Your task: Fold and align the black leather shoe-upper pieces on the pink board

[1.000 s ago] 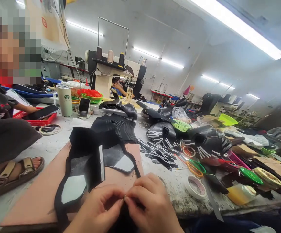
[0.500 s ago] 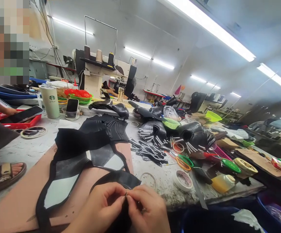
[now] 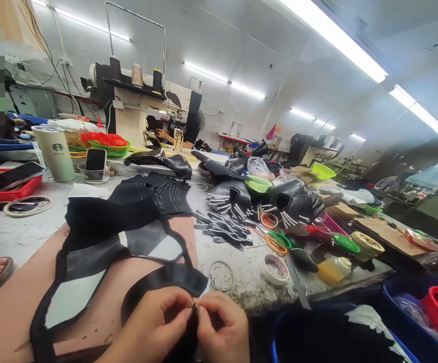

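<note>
My left hand (image 3: 158, 317) and my right hand (image 3: 224, 322) meet at the bottom centre, thumbs and forefingers pinched together. Between them they grip the edge of a black leather piece (image 3: 166, 277), which looks like part of a shoe upper. Its curved band shows behind my fingers, while its lower part hangs dark below them. The exact spot being pinched is tiny and mostly hidden. To the left, a larger black upper piece (image 3: 98, 257) with pale backing patches lies on a pinkish board (image 3: 18, 297).
A stack of black pieces (image 3: 150, 194) lies behind the board. Black-and-white strips (image 3: 222, 229), scissors (image 3: 277, 242), a tape roll (image 3: 275, 268) and a metal ruler (image 3: 297, 285) lie to the right. A tumbler (image 3: 54, 154) stands left, near a sewing machine (image 3: 128, 111). Blue bins (image 3: 275, 348) sit below the table edge.
The view has shifted, so the table things sit farther left and a little higher in the picture. My hands keep the same pinch on the black leather piece.
</note>
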### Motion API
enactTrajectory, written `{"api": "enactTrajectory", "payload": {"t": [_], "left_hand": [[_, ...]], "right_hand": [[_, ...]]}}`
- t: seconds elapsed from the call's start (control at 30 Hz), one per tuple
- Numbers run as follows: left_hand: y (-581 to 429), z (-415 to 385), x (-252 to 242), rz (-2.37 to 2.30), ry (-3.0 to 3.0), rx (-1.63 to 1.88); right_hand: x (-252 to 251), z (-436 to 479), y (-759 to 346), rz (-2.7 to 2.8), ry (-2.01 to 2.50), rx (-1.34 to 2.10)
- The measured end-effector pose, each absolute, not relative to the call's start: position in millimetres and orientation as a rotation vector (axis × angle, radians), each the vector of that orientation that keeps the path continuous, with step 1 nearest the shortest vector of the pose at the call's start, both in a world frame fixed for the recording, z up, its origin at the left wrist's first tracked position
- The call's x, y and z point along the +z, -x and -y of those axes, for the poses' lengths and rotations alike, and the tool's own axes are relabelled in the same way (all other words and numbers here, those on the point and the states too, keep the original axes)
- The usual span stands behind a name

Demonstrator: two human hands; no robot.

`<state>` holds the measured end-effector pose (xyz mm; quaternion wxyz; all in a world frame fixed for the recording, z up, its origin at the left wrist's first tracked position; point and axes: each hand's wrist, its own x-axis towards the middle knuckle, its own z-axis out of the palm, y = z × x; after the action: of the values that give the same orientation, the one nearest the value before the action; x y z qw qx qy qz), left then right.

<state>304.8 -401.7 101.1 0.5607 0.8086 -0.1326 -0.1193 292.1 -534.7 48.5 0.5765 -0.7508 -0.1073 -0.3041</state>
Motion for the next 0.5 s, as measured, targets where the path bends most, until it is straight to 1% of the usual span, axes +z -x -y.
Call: {"api": "enactTrajectory", "payload": {"t": [0.17,0.3,0.37,0.4,0.5], "left_hand": [[-308.8,406.5,103.8,0.272,-1.886,-0.363],[-310.4,408.8,106.9,0.264,-1.830,-0.393],[-309.1,406.4,106.6,0.257,-1.807,-0.374],[-307.9,404.4,105.8,0.267,-1.806,-0.359],[-303.0,398.9,100.3,0.371,-1.860,-0.305]], "right_hand": [[49.0,535.3,-291.9,0.129,1.587,-0.520],[45.1,556.8,-296.9,-0.144,1.088,-0.187],[38.2,581.9,-296.9,-0.171,0.967,-0.057],[33.9,595.4,-296.0,-0.143,1.023,0.007],[21.2,621.8,-293.0,-0.003,1.407,0.195]]}}
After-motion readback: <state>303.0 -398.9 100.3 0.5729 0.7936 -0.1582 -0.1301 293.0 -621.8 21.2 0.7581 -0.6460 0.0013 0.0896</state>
